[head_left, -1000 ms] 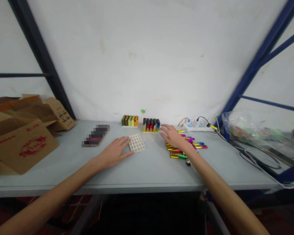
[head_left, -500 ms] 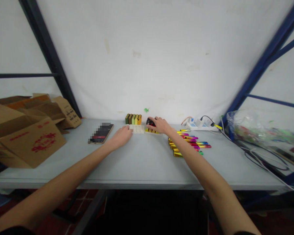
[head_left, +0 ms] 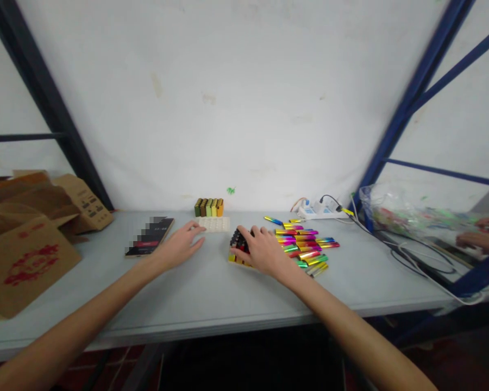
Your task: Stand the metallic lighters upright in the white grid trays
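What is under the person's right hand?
Under the right hand is a block of black-topped lighters; some tops and a little yellow low on the near side show. The hand covers the rest, so their number cannot be told.

The right grip (head_left: 264, 251) clasps black-topped lighters (head_left: 237, 242); the left grip (head_left: 180, 244) seems to touch a pale tray (head_left: 215, 224).

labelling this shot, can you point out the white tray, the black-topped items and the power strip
White tray (head_left: 215, 225): head view, middle of its upper face.
Black-topped items (head_left: 237, 241): head view, black tops left uncovered by the right hand (head_left: 263, 250).
Power strip (head_left: 325, 213): head view, its white body.
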Available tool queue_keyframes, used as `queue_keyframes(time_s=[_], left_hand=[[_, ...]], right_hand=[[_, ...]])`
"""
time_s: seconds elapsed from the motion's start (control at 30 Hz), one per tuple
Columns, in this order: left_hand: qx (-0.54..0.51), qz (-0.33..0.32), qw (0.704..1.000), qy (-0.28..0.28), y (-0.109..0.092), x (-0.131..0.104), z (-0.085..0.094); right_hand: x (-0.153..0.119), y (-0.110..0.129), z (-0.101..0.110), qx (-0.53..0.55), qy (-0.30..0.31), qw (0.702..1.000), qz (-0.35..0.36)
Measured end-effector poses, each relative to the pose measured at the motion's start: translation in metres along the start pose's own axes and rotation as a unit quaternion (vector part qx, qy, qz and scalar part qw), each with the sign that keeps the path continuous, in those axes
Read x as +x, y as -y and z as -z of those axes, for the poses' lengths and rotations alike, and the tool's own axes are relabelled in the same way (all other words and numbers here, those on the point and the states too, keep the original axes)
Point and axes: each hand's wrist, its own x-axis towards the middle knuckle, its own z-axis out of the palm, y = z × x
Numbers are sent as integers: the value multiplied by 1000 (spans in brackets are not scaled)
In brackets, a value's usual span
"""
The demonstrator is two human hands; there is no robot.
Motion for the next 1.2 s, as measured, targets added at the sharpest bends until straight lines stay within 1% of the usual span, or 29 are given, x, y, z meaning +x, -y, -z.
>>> queue_keyframes(time_s=[0.07, 0.13, 0.2, 0.23, 0.3, 0.37, 0.5, 0.57, 0.67, 0.7, 0.8, 0.87, 1.0, 1.1, 1.2], left_hand=[[-33, -5, 999, 22, -6, -10, 14], [-66, -3, 998, 24, -19, -15, 24], [-96, 1, 995, 23, -37, -16, 27], [-108, 2, 994, 22, -47, -15, 24], [-128, -8, 991, 27, -64, -10, 14], [-158, -8, 987, 32, -75, -4, -2], [-205, 26, 978, 35, -85, 13, -35], [-212, 21, 976, 41, -89, 23, -48], [-245, 7, 968, 52, -100, 38, -66], [-256, 9, 965, 53, -105, 43, -72], [-276, 43, 959, 42, -120, 55, -87], [-284, 61, 956, 32, -130, 61, -94], [-291, 56, 955, 13, -141, 69, -99], [-280, 37, 959, 18, -142, 73, -96], [-270, 1, 962, 27, -138, 77, -92]], right_hand=[[-3, 5, 1, 1, 1, 1000, -25], [0, 9, 0, 1, 2, 999, -45], [6, 11, -2, 1, -1, 998, -64], [11, 11, -3, 2, -4, 997, -75], [21, 9, -4, 9, -8, 995, -102], [32, 1, -2, 25, 0, 990, -137], [49, -26, 3, 81, 53, 973, -209], [53, -38, 4, 106, 68, 965, -229], [55, -50, 0, 121, 66, 959, -248], [55, -53, -1, 123, 65, 957, -253], [54, -61, -5, 132, 69, 953, -263], [52, -67, -6, 140, 71, 951, -267], [45, -76, -6, 149, 60, 947, -280], [41, -78, -5, 149, 54, 941, -299], [38, -78, -6, 140, 45, 941, -306]])
